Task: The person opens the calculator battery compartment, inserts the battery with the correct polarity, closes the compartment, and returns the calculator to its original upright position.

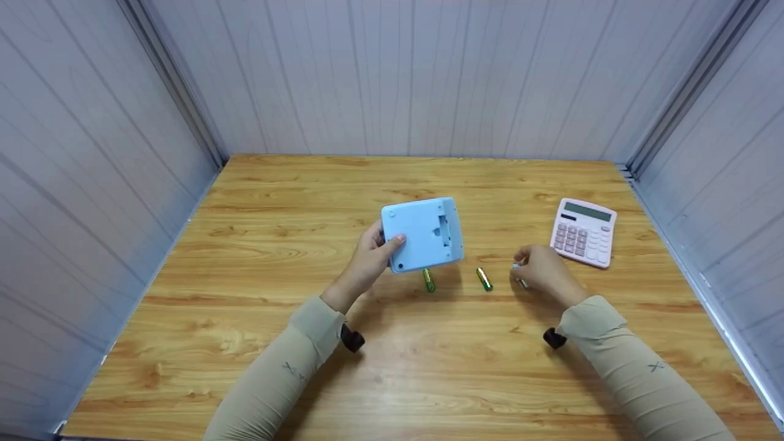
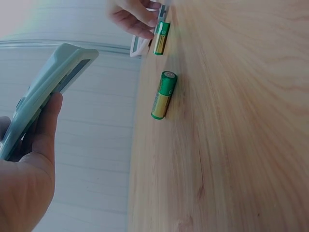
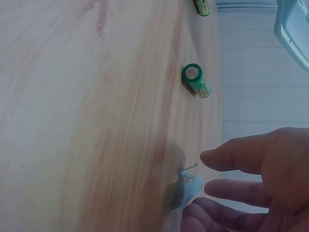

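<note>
My left hand point(image 1: 367, 254) holds a light blue calculator point(image 1: 419, 236) above the table, its back facing up and the battery compartment point(image 1: 444, 231) uncovered. The thumb lies on its back face, with fingers under it in the left wrist view. My right hand point(image 1: 542, 272) is low over the table at a small light blue battery cover point(image 3: 192, 188). Thumb and forefinger are spread apart, fingertips right at the cover. Between the hands lie two green and gold batteries, the left battery point(image 1: 429, 280) just below the calculator and the right battery point(image 1: 484, 279) closer to the right hand.
A pink calculator point(image 1: 584, 233) lies face up beyond the right hand, at the table's right side. Pale panel walls point(image 1: 416, 79) enclose the wooden table point(image 1: 294, 202) at the back and both sides.
</note>
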Action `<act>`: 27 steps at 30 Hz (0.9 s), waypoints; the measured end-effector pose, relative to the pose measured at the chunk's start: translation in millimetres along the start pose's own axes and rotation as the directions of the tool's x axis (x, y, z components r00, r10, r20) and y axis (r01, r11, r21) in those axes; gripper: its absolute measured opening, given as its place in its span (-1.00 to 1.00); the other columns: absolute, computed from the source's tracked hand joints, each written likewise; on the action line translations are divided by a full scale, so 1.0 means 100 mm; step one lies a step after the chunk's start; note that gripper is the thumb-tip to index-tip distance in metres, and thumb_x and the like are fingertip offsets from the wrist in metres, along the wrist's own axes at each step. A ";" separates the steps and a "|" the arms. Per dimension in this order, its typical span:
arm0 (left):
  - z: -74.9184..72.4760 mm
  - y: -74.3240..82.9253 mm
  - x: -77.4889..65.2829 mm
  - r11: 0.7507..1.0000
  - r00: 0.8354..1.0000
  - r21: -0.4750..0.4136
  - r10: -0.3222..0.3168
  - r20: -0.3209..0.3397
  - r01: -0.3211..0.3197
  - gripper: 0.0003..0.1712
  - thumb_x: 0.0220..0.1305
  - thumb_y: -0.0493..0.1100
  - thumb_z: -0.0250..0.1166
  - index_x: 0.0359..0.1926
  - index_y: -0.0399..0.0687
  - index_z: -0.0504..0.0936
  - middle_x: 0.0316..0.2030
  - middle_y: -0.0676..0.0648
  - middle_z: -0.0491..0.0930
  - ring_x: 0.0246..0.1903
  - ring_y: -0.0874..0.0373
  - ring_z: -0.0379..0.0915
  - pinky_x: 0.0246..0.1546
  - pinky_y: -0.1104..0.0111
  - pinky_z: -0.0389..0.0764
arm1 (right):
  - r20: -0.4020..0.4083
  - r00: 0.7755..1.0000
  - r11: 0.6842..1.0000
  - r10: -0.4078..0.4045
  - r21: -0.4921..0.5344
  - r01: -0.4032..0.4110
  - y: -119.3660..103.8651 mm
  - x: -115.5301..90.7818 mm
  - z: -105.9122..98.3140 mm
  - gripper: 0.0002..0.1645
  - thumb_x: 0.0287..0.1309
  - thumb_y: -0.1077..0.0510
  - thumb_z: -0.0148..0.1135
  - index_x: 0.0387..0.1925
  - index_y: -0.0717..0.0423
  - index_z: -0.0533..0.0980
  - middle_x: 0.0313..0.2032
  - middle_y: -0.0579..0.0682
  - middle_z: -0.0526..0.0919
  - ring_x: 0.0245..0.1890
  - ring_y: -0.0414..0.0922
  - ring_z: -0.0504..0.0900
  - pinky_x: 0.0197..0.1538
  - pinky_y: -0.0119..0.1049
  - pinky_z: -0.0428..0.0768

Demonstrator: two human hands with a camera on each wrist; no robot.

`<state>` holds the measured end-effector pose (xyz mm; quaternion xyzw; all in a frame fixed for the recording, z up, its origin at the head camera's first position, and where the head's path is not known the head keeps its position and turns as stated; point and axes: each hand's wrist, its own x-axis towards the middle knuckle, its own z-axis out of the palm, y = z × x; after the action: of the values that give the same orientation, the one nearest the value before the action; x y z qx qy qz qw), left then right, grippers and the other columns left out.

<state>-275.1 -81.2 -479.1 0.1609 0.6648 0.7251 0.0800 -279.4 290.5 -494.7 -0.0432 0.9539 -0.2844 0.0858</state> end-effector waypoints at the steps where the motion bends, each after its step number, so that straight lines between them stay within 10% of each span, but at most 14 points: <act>1: 0.00 0.00 0.00 1.000 1.000 0.001 0.000 -0.001 0.000 -0.44 0.72 -0.22 0.09 0.60 -0.19 0.29 0.38 -0.36 0.56 0.32 -0.23 0.63 0.21 -0.09 0.75 | -0.002 1.000 1.000 0.000 0.006 0.000 -0.01 0.00 0.00 -0.53 0.26 0.19 0.32 0.09 0.46 0.64 -0.12 0.29 0.77 -0.26 -0.03 0.67 -0.23 -0.25 0.63; 27: -0.04 0.00 0.00 1.000 1.000 0.002 0.009 -0.018 -0.009 -0.47 0.70 -0.24 0.10 0.57 -0.17 0.34 0.34 -0.33 0.61 0.25 -0.17 0.68 0.16 -0.03 0.79 | -0.038 0.998 0.997 -0.049 0.061 0.051 -0.25 0.00 0.11 -0.55 0.31 0.07 0.50 0.05 0.34 0.66 -0.23 0.18 0.77 -0.30 -0.02 0.72 -0.23 -0.22 0.64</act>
<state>-276.3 -84.6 -479.3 0.1574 0.6653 0.7264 0.0703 -276.7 263.3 -490.0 -0.0593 0.9447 -0.3165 0.0624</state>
